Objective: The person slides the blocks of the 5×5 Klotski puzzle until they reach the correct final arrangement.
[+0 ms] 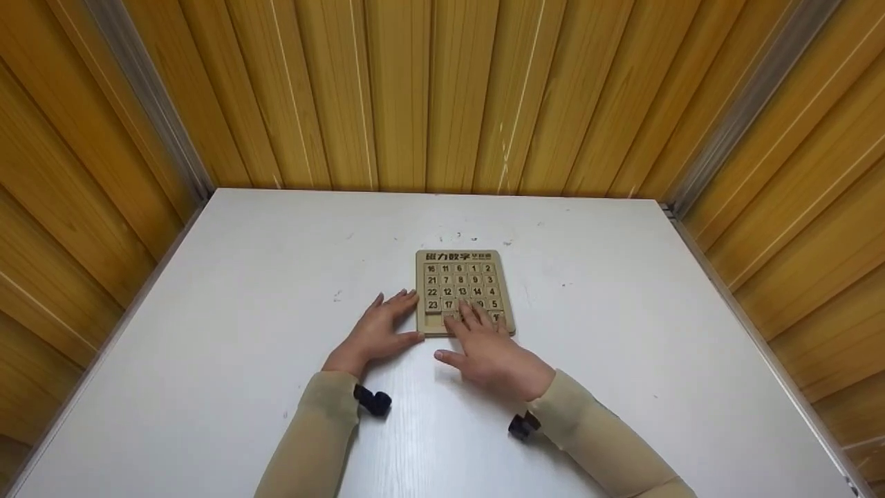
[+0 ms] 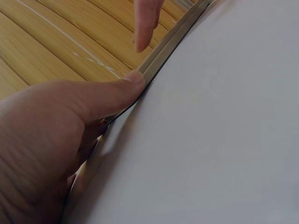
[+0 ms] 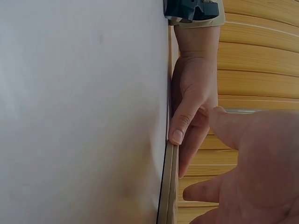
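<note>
A beige sliding number puzzle lies flat on the white table, with numbered square tiles in its frame. At its near left corner is an empty slot. My left hand holds that corner, thumb on the near edge and fingers along the left side. In the left wrist view its thumb presses the puzzle's edge. Over the bottom rows my right hand has its fingers extended onto the tiles, hiding several numbers. Its thumb stands off to the left, clear of the frame.
The white table surrounds the puzzle, with small dark marks on its surface beyond it. Yellow wood-look panels wall the back and both sides. A black wrist camera sits on the left sleeve, another on the right.
</note>
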Available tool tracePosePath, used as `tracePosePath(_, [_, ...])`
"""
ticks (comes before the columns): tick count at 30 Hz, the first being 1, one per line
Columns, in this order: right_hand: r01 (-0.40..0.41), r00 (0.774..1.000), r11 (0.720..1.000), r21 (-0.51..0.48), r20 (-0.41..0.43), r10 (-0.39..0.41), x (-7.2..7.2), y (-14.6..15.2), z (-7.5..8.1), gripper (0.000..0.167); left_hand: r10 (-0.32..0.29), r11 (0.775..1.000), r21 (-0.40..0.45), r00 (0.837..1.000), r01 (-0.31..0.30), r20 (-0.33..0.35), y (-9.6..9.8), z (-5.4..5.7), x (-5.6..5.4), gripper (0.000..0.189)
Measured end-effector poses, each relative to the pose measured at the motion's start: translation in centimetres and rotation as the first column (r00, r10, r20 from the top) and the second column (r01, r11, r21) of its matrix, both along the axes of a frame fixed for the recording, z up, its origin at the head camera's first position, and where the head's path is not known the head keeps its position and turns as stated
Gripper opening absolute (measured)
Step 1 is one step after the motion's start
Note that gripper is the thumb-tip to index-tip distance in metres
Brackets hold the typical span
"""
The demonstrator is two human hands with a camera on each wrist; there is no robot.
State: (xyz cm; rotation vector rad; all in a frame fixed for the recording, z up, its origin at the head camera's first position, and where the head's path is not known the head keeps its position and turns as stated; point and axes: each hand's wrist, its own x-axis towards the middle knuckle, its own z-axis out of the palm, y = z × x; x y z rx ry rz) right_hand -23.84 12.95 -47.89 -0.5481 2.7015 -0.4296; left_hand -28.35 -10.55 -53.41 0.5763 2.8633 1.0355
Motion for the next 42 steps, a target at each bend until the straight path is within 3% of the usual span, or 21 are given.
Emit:
tracePosePath(10, [0.014,1.0,0.998,-0.057,-0.012,-0.014,-2.0,-1.0,-0.5,0.081,-0.014,1.0,0.001,1.0,0.014,-0.003,-0.1,-0.2,-0.2,0.077])
tracePosePath(19, [0.005,1.0,1.0,-0.027,-0.02,-0.006,-3.1,-1.4,-0.7,0.085,-0.017,1.0,0.009,1.0,0.017,-0.011,0.0,-0.3,-0.2,0.081])
tracePosePath(29, [-0.003,0.999,1.0,0.011,-0.035,0.003,-3.3,-1.6,-0.8,0.085,-0.031,0.999,0.016,0.998,0.032,-0.046,-0.2,-0.2,-0.1,0.081])
tracePosePath(42, [-0.012,1.0,1.0,0.011,-0.012,0.012,-2.6,-1.8,-0.7,0.082,-0.01,1.0,0.012,1.0,0.01,0.006,-0.1,-0.1,-0.2,0.077])
